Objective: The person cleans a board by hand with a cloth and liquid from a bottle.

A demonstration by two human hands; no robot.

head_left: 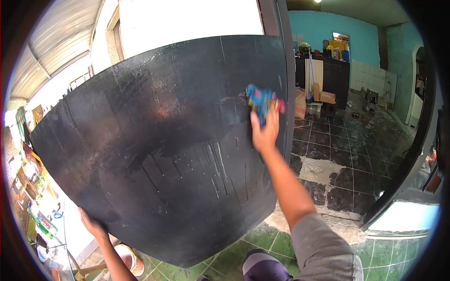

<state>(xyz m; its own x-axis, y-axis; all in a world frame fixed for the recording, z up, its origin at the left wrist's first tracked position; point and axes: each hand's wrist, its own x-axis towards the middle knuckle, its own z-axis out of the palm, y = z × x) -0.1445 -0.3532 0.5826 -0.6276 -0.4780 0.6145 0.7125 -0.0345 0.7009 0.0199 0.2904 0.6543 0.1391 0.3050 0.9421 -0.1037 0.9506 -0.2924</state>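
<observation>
A large black board [140, 187] stands upright in front of me, with wet streaks and drip marks running down its face. My right hand [266, 133] is closed on a colourful cloth [262, 100], blue with pink and yellow patches, pressed to the board's upper right part. The cloth and fingers are slightly blurred. At the lower left edge of the board, my left hand [93, 225] grips the rim, some of its fingers hidden by the board.
A doorway on the right leads to a room with a dark tiled floor [361, 150] and a broken patch [321, 169]. A bucket [129, 260] stands at lower left on green tiles [164, 269]. A black cabinet [335, 79] holding several items is farther back.
</observation>
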